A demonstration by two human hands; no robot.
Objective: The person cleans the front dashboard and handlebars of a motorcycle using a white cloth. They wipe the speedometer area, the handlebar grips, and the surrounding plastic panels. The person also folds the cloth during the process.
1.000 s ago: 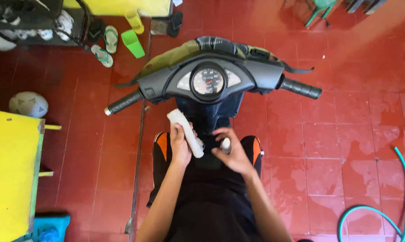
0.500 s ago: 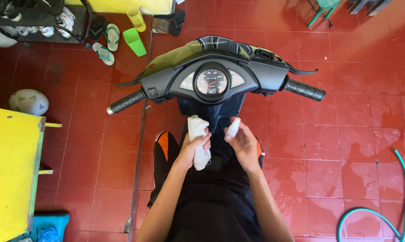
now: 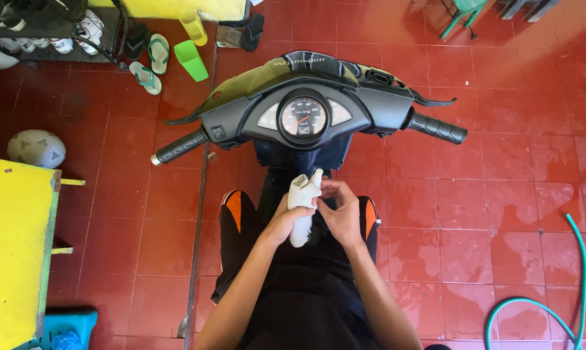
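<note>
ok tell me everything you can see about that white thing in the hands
The white object looks like a soft, crumpled cloth or rolled rag, off-white with greyish smudges. It stands roughly upright, its upper end bunched and its lower end hanging below the palms. The left hand wraps around its middle from the left; the right hand touches its upper part with the fingertips. It sits over the person's lap, just behind the scooter's handlebar console.

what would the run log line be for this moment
left hand: grips white bottle | right hand: fingers at bottle's upper part | seated on scooter | floor: wet red tiles
</note>
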